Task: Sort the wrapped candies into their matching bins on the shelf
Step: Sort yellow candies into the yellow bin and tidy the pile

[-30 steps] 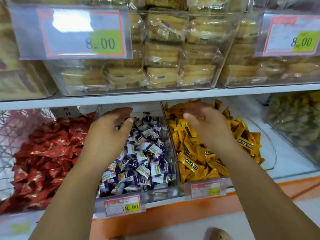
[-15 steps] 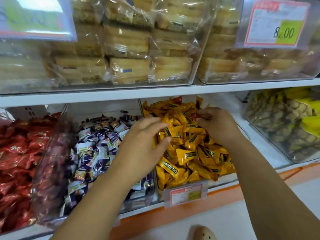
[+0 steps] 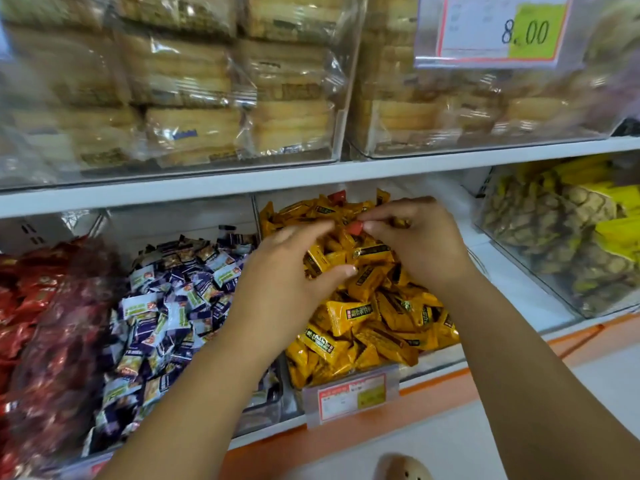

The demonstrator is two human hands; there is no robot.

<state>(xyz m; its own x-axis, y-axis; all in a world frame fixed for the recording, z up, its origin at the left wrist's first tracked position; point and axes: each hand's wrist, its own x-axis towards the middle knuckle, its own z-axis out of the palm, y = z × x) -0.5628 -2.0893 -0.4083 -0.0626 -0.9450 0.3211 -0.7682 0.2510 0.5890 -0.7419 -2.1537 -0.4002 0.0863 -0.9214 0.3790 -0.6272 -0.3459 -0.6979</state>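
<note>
Three clear bins sit side by side on the lower shelf: red-wrapped candies (image 3: 31, 306) at left, purple-and-white candies (image 3: 166, 306) in the middle, yellow candies (image 3: 374, 327) to their right. My right hand (image 3: 419, 244) reaches into the yellow bin and pinches a small red candy (image 3: 355, 228) at its fingertips. My left hand (image 3: 287, 282) hovers over the yellow bin's left side with fingers spread and relaxed, holding nothing. Another red candy (image 3: 336, 196) lies at the back of the yellow pile.
A bin of yellow-green packets (image 3: 561, 237) stands at the far right. The upper shelf (image 3: 311, 178) carries clear boxes of wrapped biscuits (image 3: 194, 98) with a price card (image 3: 498, 29). Price tags (image 3: 353, 396) hang on the bin fronts. A shoe tip (image 3: 405, 467) shows below.
The view has shifted right and closer. My left hand moved from the purple bin over to the yellow bin. My right hand now pinches a red candy among the yellow ones.
</note>
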